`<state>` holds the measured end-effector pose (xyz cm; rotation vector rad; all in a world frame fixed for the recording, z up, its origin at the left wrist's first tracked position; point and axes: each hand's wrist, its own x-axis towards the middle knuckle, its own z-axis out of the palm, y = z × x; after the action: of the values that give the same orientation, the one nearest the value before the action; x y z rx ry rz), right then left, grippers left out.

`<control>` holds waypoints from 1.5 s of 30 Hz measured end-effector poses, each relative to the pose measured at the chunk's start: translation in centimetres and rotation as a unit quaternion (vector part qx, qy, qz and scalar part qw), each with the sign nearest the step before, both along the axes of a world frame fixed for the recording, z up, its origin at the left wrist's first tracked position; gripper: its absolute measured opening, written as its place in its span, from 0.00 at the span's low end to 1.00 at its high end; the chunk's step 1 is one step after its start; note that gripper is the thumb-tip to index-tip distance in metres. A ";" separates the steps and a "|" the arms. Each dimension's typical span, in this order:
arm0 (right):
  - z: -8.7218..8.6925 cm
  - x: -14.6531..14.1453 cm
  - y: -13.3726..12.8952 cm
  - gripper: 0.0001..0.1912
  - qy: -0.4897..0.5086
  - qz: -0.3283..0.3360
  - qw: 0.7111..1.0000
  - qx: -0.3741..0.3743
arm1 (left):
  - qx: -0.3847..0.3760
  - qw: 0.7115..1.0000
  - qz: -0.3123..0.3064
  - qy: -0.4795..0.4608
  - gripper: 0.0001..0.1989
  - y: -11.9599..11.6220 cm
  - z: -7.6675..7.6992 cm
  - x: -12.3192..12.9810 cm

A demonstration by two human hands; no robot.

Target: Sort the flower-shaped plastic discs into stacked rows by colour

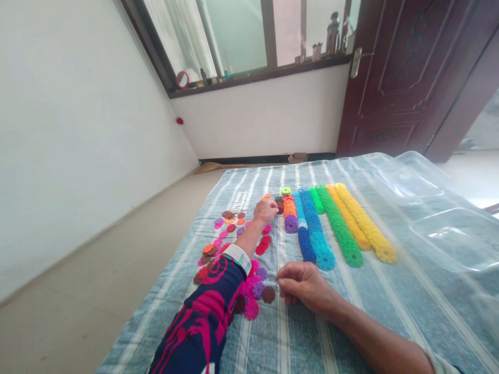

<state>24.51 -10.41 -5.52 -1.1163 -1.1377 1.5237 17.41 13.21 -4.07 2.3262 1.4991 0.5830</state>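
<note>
My left hand (266, 210) reaches to the brown discs (279, 206), its fingers pinched at their left side; whether a disc is between them is too small to tell. My right hand (302, 284) rests on the striped cloth (268, 353) with its fingers curled together, and what they hold, if anything, is hidden. Overlapping rows of notched discs lie beyond it: orange and purple (290, 210), blue (312, 223), green (339, 228) and yellow (362, 223). Loose pink discs (251, 309), with purple, red, brown and orange ones, are scattered around my left forearm.
Two clear plastic containers (456, 239) stand at the right side of the cloth. Behind are a white wall (257, 124), a windowsill with small items and a dark red door (409, 67).
</note>
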 end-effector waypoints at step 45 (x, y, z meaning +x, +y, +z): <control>0.1 0.0 -0.3 0.10 -0.005 0.002 1.000 0.009 | -0.038 0.968 0.244 -0.050 0.08 5.8 -0.6 -16.6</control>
<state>24.50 -10.72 -5.46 -1.1103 -1.1594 1.5094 0.80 18.96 -4.64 1.8363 2.0152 0.7326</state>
